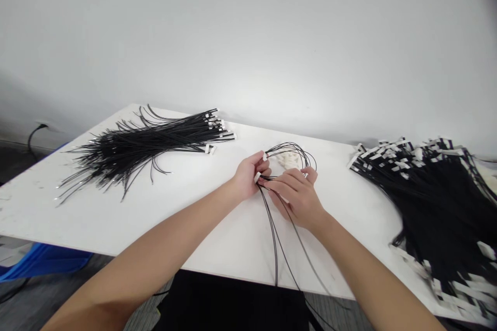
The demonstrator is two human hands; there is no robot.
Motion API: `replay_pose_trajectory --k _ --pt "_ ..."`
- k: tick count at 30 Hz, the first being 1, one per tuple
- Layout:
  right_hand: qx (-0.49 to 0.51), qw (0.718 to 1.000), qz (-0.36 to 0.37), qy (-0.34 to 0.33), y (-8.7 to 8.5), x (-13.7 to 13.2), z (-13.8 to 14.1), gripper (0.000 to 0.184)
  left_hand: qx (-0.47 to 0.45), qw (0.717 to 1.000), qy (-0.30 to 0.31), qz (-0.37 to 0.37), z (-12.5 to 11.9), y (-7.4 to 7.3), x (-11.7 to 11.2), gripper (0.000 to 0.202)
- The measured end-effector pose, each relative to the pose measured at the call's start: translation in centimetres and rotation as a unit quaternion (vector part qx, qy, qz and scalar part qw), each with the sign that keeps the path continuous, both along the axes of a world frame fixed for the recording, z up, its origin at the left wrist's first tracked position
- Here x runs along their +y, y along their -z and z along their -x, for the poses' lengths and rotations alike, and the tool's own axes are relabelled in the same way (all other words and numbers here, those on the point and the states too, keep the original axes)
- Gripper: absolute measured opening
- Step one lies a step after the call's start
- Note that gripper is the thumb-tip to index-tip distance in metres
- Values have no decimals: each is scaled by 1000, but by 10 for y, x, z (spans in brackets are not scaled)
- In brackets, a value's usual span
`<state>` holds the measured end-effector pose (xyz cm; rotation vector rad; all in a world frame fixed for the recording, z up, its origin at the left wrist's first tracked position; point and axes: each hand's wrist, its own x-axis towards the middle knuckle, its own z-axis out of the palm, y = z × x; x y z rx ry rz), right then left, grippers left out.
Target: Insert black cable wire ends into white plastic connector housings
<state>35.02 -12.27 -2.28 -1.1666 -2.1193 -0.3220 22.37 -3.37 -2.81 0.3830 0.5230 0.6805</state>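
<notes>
My left hand (250, 176) and my right hand (297, 194) meet at the middle of a white table (202, 227). Both are closed on a small bunch of thin black wires (289, 152) with white connectors at their ends. The wires loop away behind my fingers and trail back toward me over the table's near edge. My left thumb and fingers pinch the white connector ends. My right hand's fingers lie over the wires just beside the left hand.
A pile of black wires with white connectors (151, 139) lies at the far left of the table. A larger heap of bundled black wires with white tags (435, 196) fills the right side. A blue bin (42, 261) sits under the table's left edge. A white wall stands behind.
</notes>
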Motion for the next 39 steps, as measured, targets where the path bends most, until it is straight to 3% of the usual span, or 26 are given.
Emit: replay_pose_trajectory --k 4,7,11,14,20,23,29,32,35,39 --pt "128 990 64 14 -5 -1 1 12 8 1000 1 0 0 1 1 27" --pt "263 956 123 34 -7 0 -3 10 18 1000 0 -6 -1 1 2 25" --pt "493 850 182 36 -11 6 -12 18 29 1000 -2 1 0 -2 2 25" --pt "622 762 177 42 -16 13 -21 20 31 1000 -3 0 0 -4 1 25" --pt "767 621 143 76 -23 23 -47 26 36 999 -3 -9 2 -3 1 23" --pt "803 577 113 100 -22 27 -60 27 54 998 -2 -34 2 -1 1 22" --pt "834 537 60 107 -24 30 -65 28 94 987 -7 -130 2 -3 -3 25" --pt "838 531 90 84 -29 28 -63 32 101 984 4 -148 2 -4 -5 26" --pt "804 570 148 75 -35 23 -62 36 96 983 12 -156 2 -4 -4 26" --pt "703 681 192 72 -39 15 -55 29 80 983 14 -165 4 -4 -3 27"
